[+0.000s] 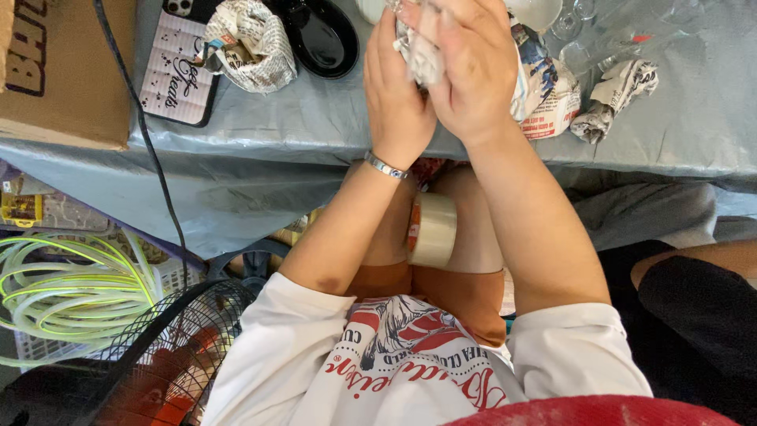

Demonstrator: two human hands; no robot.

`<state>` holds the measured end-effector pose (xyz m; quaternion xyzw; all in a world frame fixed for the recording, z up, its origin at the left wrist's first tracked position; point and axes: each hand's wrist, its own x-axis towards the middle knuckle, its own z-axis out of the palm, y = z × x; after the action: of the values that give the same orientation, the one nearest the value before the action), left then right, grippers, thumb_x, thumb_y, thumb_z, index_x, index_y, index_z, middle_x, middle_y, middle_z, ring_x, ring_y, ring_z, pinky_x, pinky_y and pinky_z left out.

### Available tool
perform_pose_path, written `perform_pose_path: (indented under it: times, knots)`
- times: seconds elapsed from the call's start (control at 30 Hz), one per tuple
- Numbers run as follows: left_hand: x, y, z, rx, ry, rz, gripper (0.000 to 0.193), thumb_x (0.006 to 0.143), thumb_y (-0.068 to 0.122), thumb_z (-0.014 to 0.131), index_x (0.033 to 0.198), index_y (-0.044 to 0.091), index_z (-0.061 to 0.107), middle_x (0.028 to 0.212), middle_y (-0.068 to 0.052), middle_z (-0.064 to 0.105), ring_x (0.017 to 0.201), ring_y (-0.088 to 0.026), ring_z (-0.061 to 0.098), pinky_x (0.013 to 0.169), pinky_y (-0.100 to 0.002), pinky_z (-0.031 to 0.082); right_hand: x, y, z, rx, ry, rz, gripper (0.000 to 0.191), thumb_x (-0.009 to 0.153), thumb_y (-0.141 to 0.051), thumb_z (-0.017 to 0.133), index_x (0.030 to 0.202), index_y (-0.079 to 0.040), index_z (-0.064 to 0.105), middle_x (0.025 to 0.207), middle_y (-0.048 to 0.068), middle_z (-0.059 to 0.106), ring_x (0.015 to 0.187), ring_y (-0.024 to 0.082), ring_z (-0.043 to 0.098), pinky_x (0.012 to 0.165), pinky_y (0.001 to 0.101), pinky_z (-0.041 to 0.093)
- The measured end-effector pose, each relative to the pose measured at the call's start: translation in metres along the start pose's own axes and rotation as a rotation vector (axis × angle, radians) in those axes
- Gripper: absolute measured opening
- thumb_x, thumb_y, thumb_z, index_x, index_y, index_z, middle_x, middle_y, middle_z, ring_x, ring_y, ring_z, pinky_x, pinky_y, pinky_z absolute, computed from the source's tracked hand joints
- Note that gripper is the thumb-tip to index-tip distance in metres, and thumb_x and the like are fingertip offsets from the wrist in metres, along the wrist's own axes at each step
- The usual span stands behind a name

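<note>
While both hands, left [398, 95] and right [465, 67], clamp the crumpled newspaper-wrapped bundle [418, 51] over the bench's [315, 126] near edge, we should press the paper evenly.

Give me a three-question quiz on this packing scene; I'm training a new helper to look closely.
1. True or false: the left hand and right hand are both closed around one newspaper-wrapped bundle.
2. Where does the roll of clear tape rest?
A. on the grey table
B. on the person's lap, between the thighs
C. on the cardboard box
3. Fill in: the black dish lies just to the right of another ______-wrapped item.

Key: 1 true; 2 B; 3 newspaper.
</note>
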<state>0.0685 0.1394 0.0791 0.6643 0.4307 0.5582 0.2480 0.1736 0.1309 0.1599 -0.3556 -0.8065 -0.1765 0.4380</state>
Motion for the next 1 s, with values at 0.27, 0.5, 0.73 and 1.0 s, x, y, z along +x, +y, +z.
perform_pose_path:
  times: [0.27, 0.5, 0.73, 1.0]
  knots:
    - [0.01, -0.029, -0.035, -0.363, -0.355, 0.121, 0.086, 0.101, 0.025, 0.064, 0.165, 0.002, 0.01, 0.171, -0.015, 0.023, 0.157, -0.029, 0.024, 0.132, -0.036, 0.018, 0.005, -0.001, -0.021, 0.082, -0.062, -0.095, 0.092, 0.095, -0.022, 0.078, 0.164, -0.001, 0.02, 0.123, 0.013, 0.069, 0.109, 0.035, 0.066, 0.094, 0.0504, 0.046]
    - [0.016, -0.039, -0.045, -0.926, -0.536, -0.135, 0.079, 0.112, 0.049, 0.04, 0.167, -0.001, 0.012, 0.176, -0.011, 0.014, 0.16, -0.018, 0.01, 0.133, -0.031, 0.006, -0.004, -0.007, -0.016, 0.262, -0.103, 0.252, 0.075, 0.112, 0.001, 0.069, 0.163, -0.006, 0.014, 0.133, 0.004, 0.072, 0.119, 0.026, 0.072, 0.099, 0.0307, 0.058]
    - [0.054, -0.035, -0.041, -0.837, -0.589, -0.111, 0.052, 0.113, 0.044, 0.049, 0.139, 0.0, 0.051, 0.127, -0.01, 0.061, 0.117, -0.02, 0.059, 0.104, -0.034, 0.048, -0.024, 0.009, -0.004, 0.131, -0.065, 0.052, 0.076, 0.1, 0.006, 0.073, 0.159, -0.001, 0.024, 0.13, 0.009, 0.071, 0.115, 0.033, 0.066, 0.1, 0.043, 0.051]
    - [0.081, -0.03, -0.036, -0.501, -0.491, 0.396, 0.038, 0.113, 0.038, 0.066, 0.123, 0.002, 0.062, 0.109, -0.011, 0.07, 0.099, -0.027, 0.068, 0.089, -0.039, 0.055, -0.089, -0.005, 0.015, 0.317, -0.14, 0.525, 0.083, 0.119, -0.001, 0.061, 0.161, -0.005, -0.011, 0.17, 0.019, 0.025, 0.158, 0.032, 0.026, 0.13, 0.0378, 0.018]
